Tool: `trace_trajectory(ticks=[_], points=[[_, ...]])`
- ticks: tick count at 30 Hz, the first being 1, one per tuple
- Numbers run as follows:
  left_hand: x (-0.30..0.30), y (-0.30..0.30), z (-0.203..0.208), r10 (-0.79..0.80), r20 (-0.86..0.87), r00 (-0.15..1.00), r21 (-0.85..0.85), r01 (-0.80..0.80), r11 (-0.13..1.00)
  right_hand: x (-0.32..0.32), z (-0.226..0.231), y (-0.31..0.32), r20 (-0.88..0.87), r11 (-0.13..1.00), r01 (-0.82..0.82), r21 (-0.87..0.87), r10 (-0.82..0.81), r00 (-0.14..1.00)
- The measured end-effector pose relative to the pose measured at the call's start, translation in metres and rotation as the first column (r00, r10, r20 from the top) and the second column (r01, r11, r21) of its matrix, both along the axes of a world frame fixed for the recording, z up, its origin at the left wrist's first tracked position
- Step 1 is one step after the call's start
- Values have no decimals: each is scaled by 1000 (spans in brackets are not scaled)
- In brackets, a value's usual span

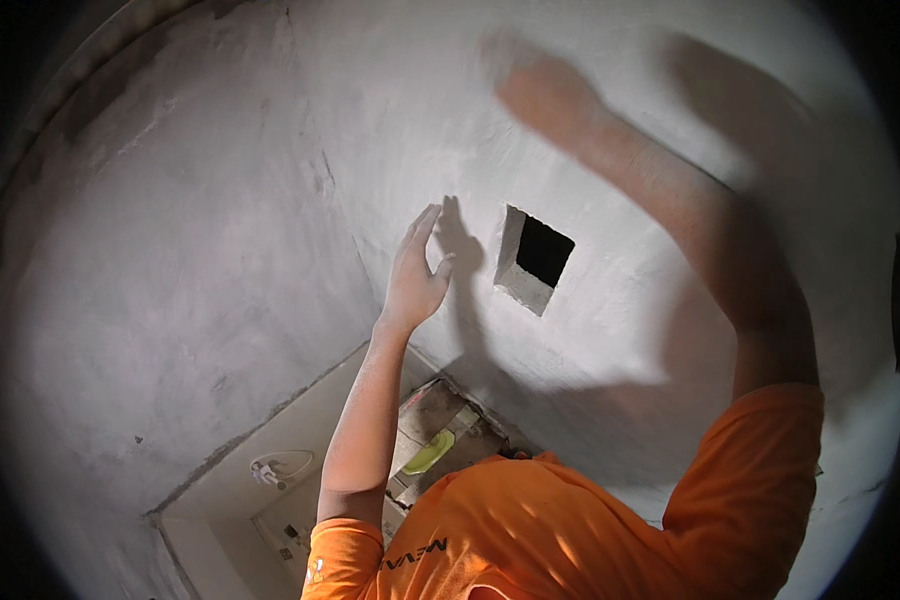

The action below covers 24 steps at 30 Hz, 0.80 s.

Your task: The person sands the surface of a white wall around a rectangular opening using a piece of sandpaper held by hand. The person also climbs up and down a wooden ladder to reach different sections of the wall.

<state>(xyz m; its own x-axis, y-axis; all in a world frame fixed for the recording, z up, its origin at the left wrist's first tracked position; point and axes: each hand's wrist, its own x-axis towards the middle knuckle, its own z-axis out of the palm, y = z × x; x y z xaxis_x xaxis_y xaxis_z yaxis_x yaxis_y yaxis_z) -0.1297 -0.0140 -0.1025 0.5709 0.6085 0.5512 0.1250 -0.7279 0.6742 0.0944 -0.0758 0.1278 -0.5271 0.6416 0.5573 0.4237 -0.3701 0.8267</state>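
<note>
My left hand (pixel 418 278) is raised beside the grey plastered wall (pixel 630 290), fingers stretched up and thumb apart. It holds nothing and looks pale with dust. Its shadow falls on the wall just to its right; whether the hand touches the wall I cannot tell. Higher up and to the right, my right hand (pixel 532 72) is smeared by motion in front of the same wall. Its fingers do not show clearly, nor does anything in them. Between my two arms, a square hole (pixel 545 252) with a dark inside and pale plastered edges is cut into the wall.
Another grey plastered wall (pixel 190 260) meets this one at a corner left of my hand. Below lies a recess with a pale ledge (pixel 245 455), a looped white cable (pixel 270 470), and a yellow-green object (pixel 430 452) among rough debris.
</note>
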Motion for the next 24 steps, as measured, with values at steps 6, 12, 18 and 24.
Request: trace_trajectory(ticks=[6, 12, 18, 24], points=[[-29, 16, 13, 71, 27, 997, 74, -73, 995, -33, 68, 2, -520, 918, -52, -392, -175, 836], [1, 6, 47, 13, 207, 978, 62, -26, 998, 9, -64, 14, -61, 854, -185, -486, 179, 982], [-10, 13, 5, 60, 116, 991, -81, -51, 995, -29, 80, 32, -369, 986, 55, -158, -111, 923], [6, 17, 25, 58, 184, 981, -106, -38, 994, -14, -18, 73, -297, 929, -67, -363, -47, 954]])
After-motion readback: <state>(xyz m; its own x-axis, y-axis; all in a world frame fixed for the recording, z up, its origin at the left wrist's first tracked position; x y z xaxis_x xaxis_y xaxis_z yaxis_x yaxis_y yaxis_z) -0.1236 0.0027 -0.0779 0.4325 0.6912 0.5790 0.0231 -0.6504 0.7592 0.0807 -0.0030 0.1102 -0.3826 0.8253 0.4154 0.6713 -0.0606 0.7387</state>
